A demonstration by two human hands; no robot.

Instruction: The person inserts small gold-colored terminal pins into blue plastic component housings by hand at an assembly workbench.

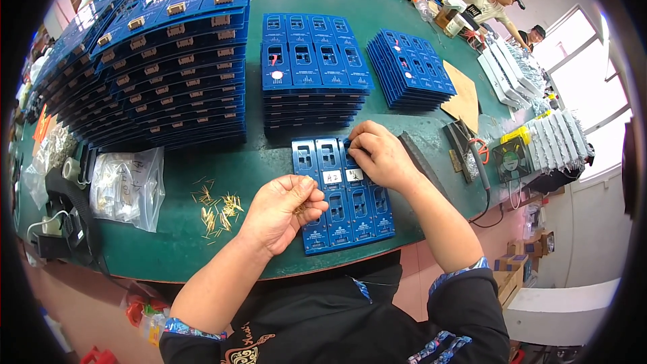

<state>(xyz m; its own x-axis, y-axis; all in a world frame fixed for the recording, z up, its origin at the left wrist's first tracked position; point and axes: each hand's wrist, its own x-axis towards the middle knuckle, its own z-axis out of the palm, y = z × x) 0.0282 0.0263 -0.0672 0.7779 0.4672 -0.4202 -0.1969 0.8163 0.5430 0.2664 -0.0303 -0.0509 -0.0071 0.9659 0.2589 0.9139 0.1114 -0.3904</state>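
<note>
Panel [348, 210] lies beneath right hand [381, 155], grip pinched narrow, and left hand [284, 207], curled; contents unclear.

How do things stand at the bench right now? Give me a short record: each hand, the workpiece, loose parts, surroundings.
Left hand: fingers curled; something gold appears to show between them
Right hand: fingers bunched over the far side of the blue panel; any held part is hidden
Workpiece: blue panel lying flat, two white labels on it
Loose parts: gold pins scattered left of the left hand
Stacks: large stack, middle stack, right stack
Far left: clear bag
</note>
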